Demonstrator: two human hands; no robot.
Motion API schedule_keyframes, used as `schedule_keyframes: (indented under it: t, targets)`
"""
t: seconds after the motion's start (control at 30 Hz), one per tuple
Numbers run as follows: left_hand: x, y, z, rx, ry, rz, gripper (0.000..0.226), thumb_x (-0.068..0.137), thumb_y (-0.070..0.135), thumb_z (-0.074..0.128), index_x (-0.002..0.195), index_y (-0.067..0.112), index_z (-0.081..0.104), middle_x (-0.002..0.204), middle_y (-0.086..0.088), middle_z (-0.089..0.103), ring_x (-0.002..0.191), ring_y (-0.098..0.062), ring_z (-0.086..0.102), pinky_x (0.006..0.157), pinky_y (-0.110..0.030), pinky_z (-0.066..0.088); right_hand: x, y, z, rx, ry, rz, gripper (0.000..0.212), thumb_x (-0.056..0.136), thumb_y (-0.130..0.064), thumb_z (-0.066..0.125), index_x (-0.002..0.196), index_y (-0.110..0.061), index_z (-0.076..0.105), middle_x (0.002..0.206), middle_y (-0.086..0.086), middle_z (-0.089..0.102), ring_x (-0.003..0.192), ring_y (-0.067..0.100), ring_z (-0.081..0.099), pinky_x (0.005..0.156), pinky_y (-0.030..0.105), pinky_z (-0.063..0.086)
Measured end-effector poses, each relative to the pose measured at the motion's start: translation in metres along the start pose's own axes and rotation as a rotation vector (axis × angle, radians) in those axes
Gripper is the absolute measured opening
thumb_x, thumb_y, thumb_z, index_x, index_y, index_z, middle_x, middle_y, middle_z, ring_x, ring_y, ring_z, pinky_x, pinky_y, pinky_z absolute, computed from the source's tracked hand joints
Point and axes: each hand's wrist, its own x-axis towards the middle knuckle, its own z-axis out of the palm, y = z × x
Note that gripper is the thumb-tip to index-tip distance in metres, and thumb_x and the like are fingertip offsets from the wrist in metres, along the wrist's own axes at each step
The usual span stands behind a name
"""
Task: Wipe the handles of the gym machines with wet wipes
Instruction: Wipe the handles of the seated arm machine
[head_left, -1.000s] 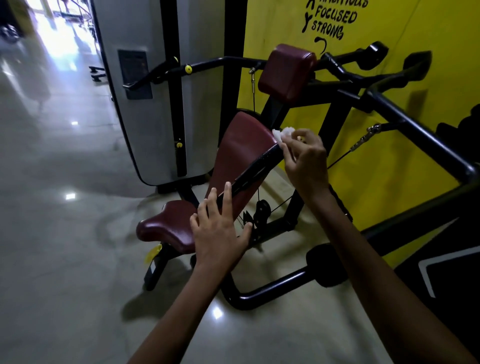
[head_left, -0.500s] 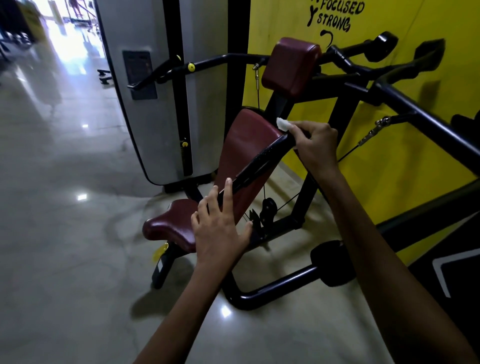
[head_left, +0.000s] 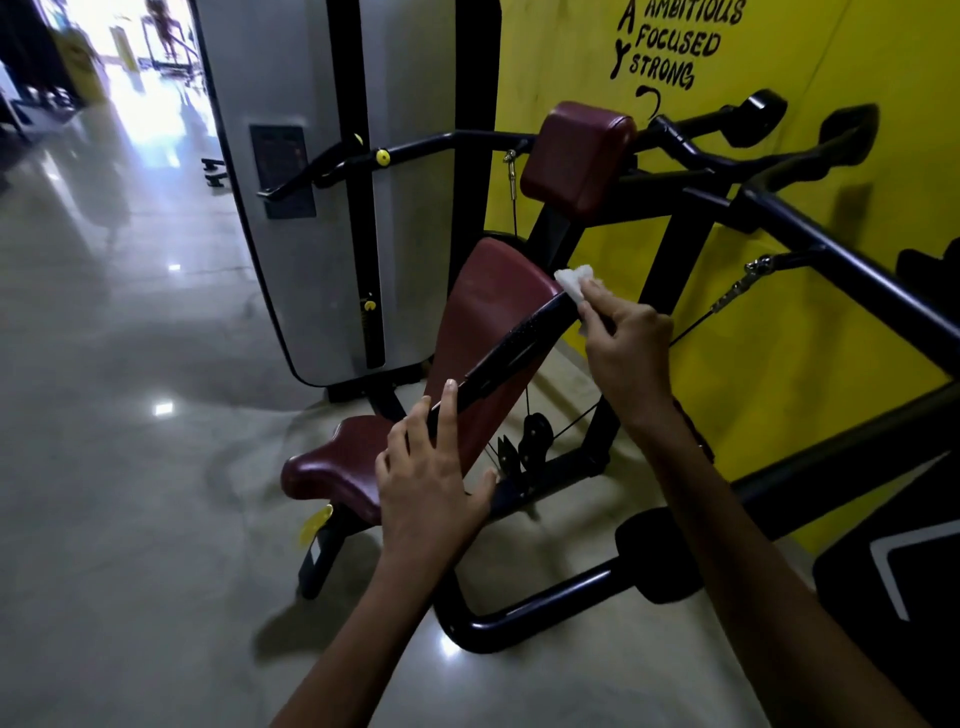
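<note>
Your right hand (head_left: 626, 345) had slid the wet wipe (head_left: 575, 283) a little way up the black handle (head_left: 511, 353) since a second ago, fingers curled round wipe and bar at its upper end — the lower grip likely still needs a pass. Your left hand (head_left: 428, 475) steadied the near end, fingers straight. The maroon back pad (head_left: 483, 312) sat just behind; cables (head_left: 727, 299) and frame bars crowded the right.

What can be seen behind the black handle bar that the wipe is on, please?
Behind the handle bar lies the maroon back pad. The left hand covers the bar's lower end.
</note>
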Motion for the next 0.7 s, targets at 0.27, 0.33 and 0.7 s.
schedule_keyframes:
  t: [0.27,0.33,0.7]
  targets:
    - [0.000,-0.002,0.002,0.030,0.006,0.012,0.095,0.074,0.043,0.071,0.150,0.019,0.020,0.142,-0.015,0.040,0.122,-0.034,0.044,0.093,-0.048,0.043,0.014,-0.004,-0.007,0.019,-0.070,0.022,0.030,0.092,-0.006,0.053,0.121,-0.003,0.059,0.114,0.001,0.063,0.094,0.002,0.064,0.073,-0.002,0.041]
    - [0.000,-0.001,0.001,0.023,0.013,0.013,0.094,0.075,0.042,0.070,0.151,0.020,0.018,0.143,-0.014,0.038,0.124,-0.033,0.042,0.093,-0.047,0.042,0.005,-0.004,-0.005,-0.055,-0.061,-0.008,0.032,0.092,-0.003,0.052,0.123,-0.002,0.058,0.121,0.008,0.061,0.102,0.007,0.063,0.083,0.007,0.044]
    - [0.000,-0.001,-0.001,0.002,0.003,0.009,0.092,0.080,0.044,0.065,0.151,0.023,0.012,0.147,-0.012,0.032,0.128,-0.031,0.037,0.097,-0.046,0.040,0.004,-0.006,-0.007,-0.051,-0.111,0.036,0.037,0.095,-0.006,0.047,0.132,-0.004,0.050,0.106,0.013,0.067,0.068,-0.004,0.058,0.059,0.001,0.040]
